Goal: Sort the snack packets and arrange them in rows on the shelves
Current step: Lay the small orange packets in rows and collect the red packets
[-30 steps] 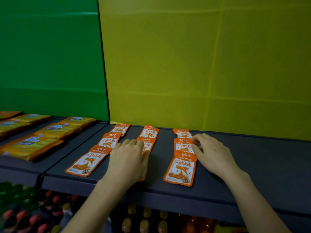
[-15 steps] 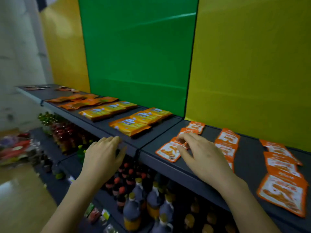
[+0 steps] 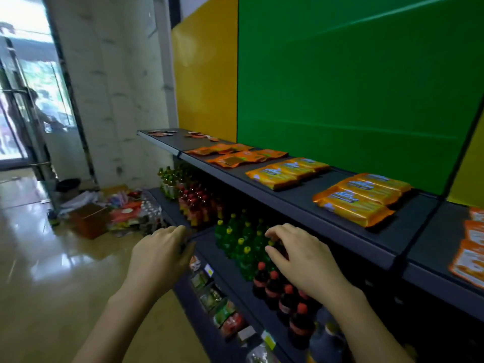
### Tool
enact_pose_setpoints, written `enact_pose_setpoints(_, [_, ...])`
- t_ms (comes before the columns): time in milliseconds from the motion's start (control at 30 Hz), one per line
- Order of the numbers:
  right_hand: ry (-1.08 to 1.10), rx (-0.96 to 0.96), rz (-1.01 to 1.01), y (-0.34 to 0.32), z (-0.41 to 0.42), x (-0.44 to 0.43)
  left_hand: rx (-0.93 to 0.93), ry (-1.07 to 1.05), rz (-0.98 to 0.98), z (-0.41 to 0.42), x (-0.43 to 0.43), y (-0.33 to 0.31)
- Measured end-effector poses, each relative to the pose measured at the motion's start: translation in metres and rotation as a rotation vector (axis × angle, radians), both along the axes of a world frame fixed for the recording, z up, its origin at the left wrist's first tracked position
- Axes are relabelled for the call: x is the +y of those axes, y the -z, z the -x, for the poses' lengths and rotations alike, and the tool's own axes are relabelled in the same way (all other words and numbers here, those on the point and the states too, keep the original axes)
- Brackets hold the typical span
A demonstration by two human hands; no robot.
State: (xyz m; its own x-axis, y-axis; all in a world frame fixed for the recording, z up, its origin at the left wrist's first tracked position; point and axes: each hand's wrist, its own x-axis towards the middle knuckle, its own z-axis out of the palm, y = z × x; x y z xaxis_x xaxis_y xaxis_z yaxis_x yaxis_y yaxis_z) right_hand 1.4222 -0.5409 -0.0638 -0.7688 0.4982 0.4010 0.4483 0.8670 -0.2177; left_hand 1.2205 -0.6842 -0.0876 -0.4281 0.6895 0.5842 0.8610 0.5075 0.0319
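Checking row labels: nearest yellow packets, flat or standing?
Flat. The yellow packets lie face up, overlapping in a row on the top shelf.

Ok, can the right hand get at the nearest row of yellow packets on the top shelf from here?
Probably yes. The right hand is empty, hovering just below the front of the shelf, and the yellow packets lie uncovered near its edge with nothing between.

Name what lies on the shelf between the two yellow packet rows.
Only bare dark shelf separates the farther yellow row from the nearer yellow row; head view.
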Motion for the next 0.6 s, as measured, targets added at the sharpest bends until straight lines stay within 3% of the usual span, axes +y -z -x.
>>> enact_pose_setpoints(600, [-0.021, -0.044, 0.067, 0.019, 0.27, 0.04, -0.137, -0.123, 0.012, 0.245, 0.0, 0.024])
